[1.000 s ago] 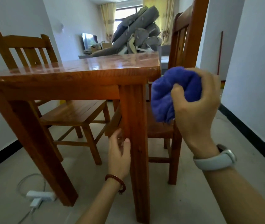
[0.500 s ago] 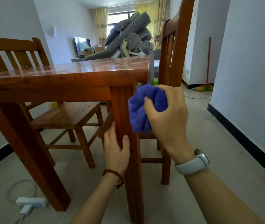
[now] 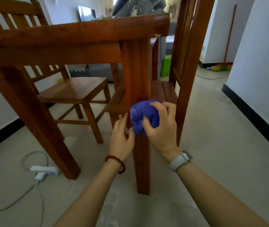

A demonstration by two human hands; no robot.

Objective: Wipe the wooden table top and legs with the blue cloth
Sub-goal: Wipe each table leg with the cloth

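Note:
The wooden table fills the upper view, seen from low down, and its near right leg runs down the middle. My right hand grips the bunched blue cloth and holds it against the front of that leg, about halfway down. My left hand rests on the leg's left side just below the cloth, fingers fairly straight, thumb toward the leg's front. The table's near left leg slants down at the left.
Two wooden chairs stand close: one behind the table at left, another right behind the wiped leg. A white power strip and its cable lie on the floor by the left leg. White walls with black skirting stand on both sides.
My right hand has brought the cloth from beside the table top down onto the leg and slid it lower. My view has dropped lower. My left hand stays on the leg.

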